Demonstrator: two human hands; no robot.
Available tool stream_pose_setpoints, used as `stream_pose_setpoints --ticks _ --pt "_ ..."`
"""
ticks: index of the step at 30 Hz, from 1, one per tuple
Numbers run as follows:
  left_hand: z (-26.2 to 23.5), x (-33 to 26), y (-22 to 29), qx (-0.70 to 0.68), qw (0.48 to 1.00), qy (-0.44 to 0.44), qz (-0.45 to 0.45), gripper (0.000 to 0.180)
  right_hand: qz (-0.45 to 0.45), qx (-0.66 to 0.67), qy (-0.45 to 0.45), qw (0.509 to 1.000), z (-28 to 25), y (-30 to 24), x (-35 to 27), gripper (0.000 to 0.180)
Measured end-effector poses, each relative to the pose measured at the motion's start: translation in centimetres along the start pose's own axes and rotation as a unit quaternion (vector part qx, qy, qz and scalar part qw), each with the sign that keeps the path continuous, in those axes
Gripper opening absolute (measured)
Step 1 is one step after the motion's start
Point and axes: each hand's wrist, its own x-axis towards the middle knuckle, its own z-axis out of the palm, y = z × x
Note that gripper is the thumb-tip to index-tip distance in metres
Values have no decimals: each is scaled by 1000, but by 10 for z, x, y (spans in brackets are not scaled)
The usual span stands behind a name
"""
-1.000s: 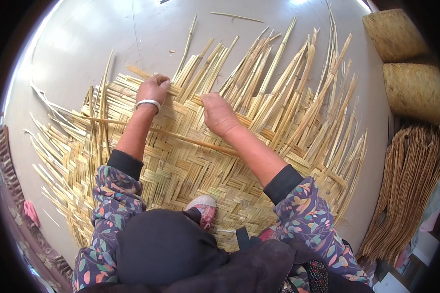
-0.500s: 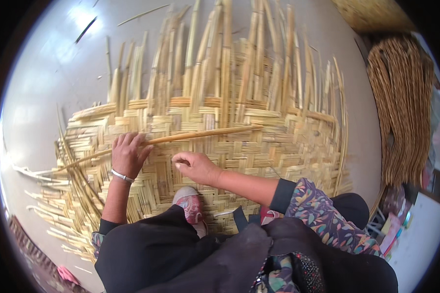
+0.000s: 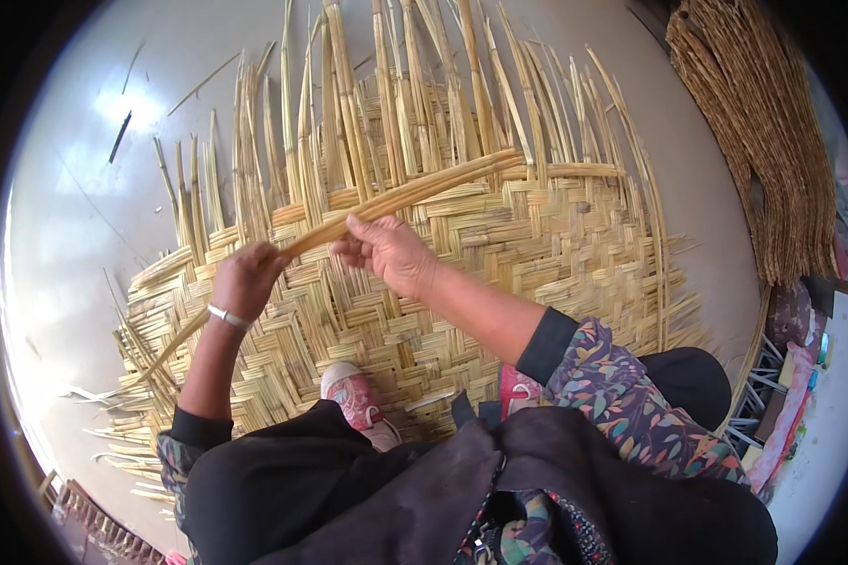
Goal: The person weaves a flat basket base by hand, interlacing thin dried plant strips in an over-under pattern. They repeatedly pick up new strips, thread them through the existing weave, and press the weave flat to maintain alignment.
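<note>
Hands [image 3: 398,259] on reed strip [image 3: 443,186] | L [image 3: 245,281] grips | pink item [image 3: 790,410]: any print illeg.

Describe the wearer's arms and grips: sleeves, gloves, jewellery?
Left grip: ungloved, silvery bangle at the wrist. Right grip: ungloved, no bangle visible. Sleeves: dark with multicoloured leaf print, ending in plain dark cuffs.

Likely a weaving workshop: part-woven mat [image 3: 546,235] on grey floor [image 3: 711,226].
</note>
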Motion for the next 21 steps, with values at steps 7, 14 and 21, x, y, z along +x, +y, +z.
stream_pose_setpoints --ticks 7,14,21 --pt "-30 69 17 31 995 -89 -22 27 -117 24 57 991 -32 -86 5 18" --pt "-10 95 -4 88 995 46 10 15 -133 -97 137 977 -60 -118 28 39" --pt "28 131 20 -241 939 132 -206 11 -23 -324 115 939 -43 -108 77 86"
